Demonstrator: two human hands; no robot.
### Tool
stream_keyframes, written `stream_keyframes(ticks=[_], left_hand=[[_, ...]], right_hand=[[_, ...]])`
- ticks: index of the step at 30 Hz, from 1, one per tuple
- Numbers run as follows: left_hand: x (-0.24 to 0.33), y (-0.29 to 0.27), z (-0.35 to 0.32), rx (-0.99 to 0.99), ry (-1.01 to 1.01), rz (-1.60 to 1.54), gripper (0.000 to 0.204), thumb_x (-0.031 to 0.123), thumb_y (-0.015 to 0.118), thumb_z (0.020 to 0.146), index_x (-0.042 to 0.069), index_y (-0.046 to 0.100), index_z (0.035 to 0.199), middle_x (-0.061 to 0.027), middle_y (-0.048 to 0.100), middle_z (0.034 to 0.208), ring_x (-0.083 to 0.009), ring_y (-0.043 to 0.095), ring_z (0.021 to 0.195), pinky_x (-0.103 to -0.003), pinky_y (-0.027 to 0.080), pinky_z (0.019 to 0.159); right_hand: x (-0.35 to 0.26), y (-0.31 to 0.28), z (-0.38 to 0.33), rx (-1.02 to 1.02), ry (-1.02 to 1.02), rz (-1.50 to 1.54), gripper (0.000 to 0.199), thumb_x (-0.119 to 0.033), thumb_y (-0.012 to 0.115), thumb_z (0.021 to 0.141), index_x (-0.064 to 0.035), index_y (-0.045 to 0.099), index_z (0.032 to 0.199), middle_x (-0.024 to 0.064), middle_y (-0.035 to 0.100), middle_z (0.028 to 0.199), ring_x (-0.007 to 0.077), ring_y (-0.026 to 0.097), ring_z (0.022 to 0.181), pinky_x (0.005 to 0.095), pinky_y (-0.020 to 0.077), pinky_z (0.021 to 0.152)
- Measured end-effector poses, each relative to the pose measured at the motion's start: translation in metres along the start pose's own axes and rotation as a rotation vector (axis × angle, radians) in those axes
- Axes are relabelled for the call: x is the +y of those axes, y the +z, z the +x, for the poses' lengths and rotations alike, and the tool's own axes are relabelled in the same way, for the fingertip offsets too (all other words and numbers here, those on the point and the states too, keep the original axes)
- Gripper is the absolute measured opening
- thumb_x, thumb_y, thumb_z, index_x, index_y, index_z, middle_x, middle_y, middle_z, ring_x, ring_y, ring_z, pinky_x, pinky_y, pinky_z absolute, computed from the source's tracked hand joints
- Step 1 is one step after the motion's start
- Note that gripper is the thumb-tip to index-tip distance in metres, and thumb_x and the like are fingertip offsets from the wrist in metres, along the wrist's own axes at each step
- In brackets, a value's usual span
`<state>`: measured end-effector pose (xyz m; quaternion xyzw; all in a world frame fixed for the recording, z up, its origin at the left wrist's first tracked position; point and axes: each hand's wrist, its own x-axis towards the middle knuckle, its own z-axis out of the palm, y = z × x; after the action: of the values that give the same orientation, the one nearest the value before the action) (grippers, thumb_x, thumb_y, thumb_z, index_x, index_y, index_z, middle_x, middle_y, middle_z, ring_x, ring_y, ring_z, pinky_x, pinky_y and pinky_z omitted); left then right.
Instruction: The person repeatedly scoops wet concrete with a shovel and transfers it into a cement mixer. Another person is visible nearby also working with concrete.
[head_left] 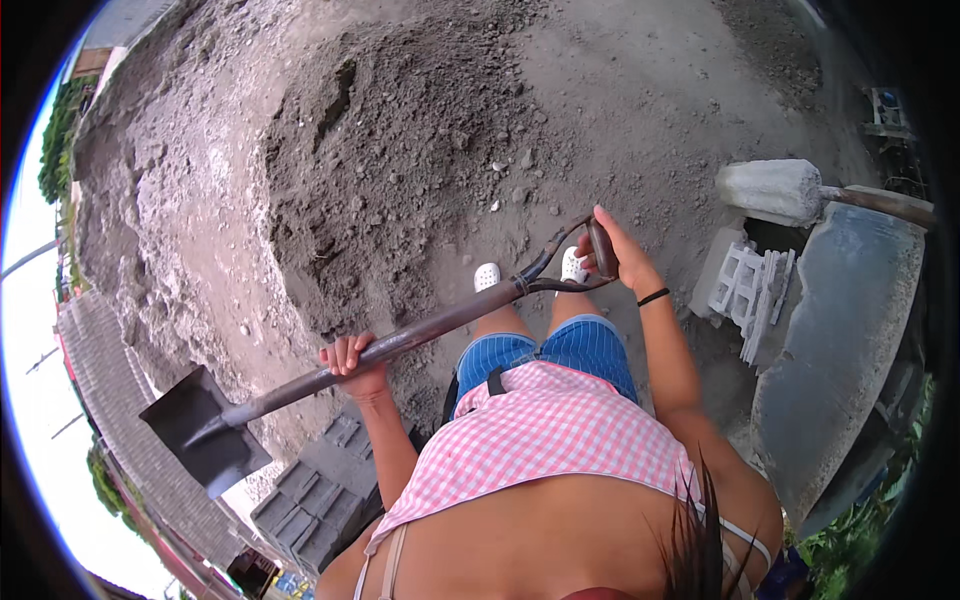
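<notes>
Fingers (345, 352) curled around shovel (300, 385) shaft

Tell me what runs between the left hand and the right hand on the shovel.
In the head view, only the long dark shovel shaft spans from left hand to right hand on the D-shaped grip; white shoes lie beyond it.

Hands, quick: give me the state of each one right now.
Left hand: closed around the long dark shaft of the black-bladed metal shovel.
Right hand: closed on the shovel's dark D-shaped end grip.
</notes>
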<state>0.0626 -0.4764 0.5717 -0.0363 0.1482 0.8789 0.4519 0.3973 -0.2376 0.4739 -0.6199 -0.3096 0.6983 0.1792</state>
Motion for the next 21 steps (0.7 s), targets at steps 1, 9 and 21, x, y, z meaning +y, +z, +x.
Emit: stream_keyframes(ticks=[1, 9, 21], left_hand=[[-0.001, 0.010, 0.000, 0.097, 0.004, 0.043, 0.036, 0.014, 0.039, 0.087, 0.015, 0.042, 0.051, 0.0033, 0.042, 0.049, -0.0101, 0.045, 0.052, -0.029, 0.038, 0.070], [0.025, -0.063, 0.055, 0.444, -0.132, 0.025, 0.021, 0.018, 0.041, 0.080, 0.013, 0.041, 0.060, 0.0007, 0.038, 0.056, -0.0135, 0.041, 0.057, -0.032, 0.037, 0.071], [-0.267, -0.249, 0.080, 1.049, -1.289, -0.282, 0.038, 0.043, 0.029, 0.080, 0.011, 0.040, 0.062, -0.0047, 0.036, 0.054, -0.0221, 0.039, 0.053, -0.038, 0.037, 0.062]], right_hand=[[0.024, -0.003, 0.007, -0.135, 0.168, 0.116, 0.045, -0.050, 0.057, 0.078, -0.0059, 0.054, 0.074, 0.0066, 0.056, 0.065, 0.0166, 0.056, 0.054, 0.0304, 0.0496, 0.051], [0.081, -0.002, 0.016, -0.076, 0.519, 0.538, 0.054, -0.061, 0.051, 0.076, -0.0079, 0.053, 0.065, 0.0040, 0.051, 0.055, 0.0171, 0.052, 0.046, 0.0321, 0.0462, 0.045], [0.096, -0.040, -0.232, 1.274, 0.375, 0.447, 0.062, -0.069, 0.029, 0.082, -0.0134, 0.041, 0.057, 0.0010, 0.036, 0.043, 0.0147, 0.037, 0.036, 0.0279, 0.0338, 0.035]])
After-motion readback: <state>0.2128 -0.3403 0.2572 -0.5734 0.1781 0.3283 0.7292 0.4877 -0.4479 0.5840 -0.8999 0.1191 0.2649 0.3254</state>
